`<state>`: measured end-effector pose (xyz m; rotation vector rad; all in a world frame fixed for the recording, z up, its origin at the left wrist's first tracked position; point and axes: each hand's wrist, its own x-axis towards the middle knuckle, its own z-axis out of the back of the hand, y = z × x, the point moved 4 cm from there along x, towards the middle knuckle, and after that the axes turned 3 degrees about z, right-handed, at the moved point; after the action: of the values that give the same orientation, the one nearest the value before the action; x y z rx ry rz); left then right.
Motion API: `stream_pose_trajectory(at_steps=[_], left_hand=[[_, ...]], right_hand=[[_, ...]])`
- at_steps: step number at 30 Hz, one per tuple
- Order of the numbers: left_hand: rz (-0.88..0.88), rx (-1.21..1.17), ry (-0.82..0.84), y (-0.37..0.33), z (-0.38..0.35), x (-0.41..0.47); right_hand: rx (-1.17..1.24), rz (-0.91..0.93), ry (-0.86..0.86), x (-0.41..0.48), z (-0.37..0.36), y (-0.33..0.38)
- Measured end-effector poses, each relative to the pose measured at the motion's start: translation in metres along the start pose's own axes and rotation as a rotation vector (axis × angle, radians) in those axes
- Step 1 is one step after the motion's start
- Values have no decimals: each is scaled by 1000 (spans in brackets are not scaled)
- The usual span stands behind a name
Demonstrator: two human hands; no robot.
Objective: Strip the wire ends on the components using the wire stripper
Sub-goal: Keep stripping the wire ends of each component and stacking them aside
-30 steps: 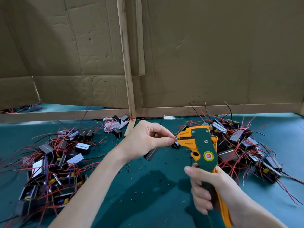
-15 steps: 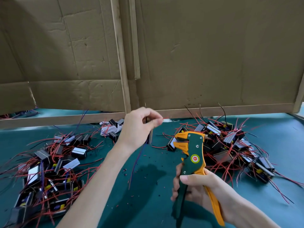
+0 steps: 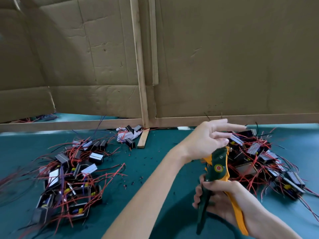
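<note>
Cardboard walls box in the back of a teal worktop, and there's wiring everywhere. Down at the near right, the right hand has its grip wrapped around the handles of the wire stripper, and the green and orange handles splay apart below the fist, so the tool looks unsqueezed. Its long axis runs from the hand up and away, tilted slightly right, head pointing toward the far wall and right under the other palm. Whether the head holds any wire, the blur won't say.

Up above it, the left hand hovers with its grip wide, fingers fanned out toward the right and nothing visibly in them. It hangs over the near edge of the right pile of components, a tangle of small dark blocks with red and black leads. Off on the left sits the left pile of components, well apart; which heap is finished cannot be told from here.

This reads as the gap between pieces: picking the next component. The call now is for the left hand to drop in, pinch one block out of the tangle, single out a lead and feed its tip into the stripper head. Snagged neighbouring wires are the hazard.
</note>
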<state>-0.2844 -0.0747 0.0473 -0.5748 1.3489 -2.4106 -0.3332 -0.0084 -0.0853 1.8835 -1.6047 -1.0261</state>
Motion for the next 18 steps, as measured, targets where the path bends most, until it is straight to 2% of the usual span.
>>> stream_pose_trajectory(at_steps=[2, 4, 7, 9, 11, 14, 18], left_hand=[[55, 59, -48, 8, 27, -24], [213, 259, -57, 26, 63, -47], [660, 515, -33, 68, 122, -83], [947, 815, 18, 91, 154, -108], [1127, 1027, 123, 111, 172, -130], [1217, 988, 214, 133, 184, -149], [1200, 979, 100, 141, 194, -153]], right_hand=[[1, -2, 2, -1, -2, -1], [-26, -6, 7, -3, -5, 0], [-69, -4, 7, -8, -10, 2], [-111, 9, 5, -10, -14, 4], [-130, 14, 9, -11, -17, 4], [-131, 4, 13, -13, -19, 3], [-140, 9, 7, -13, -20, 3]])
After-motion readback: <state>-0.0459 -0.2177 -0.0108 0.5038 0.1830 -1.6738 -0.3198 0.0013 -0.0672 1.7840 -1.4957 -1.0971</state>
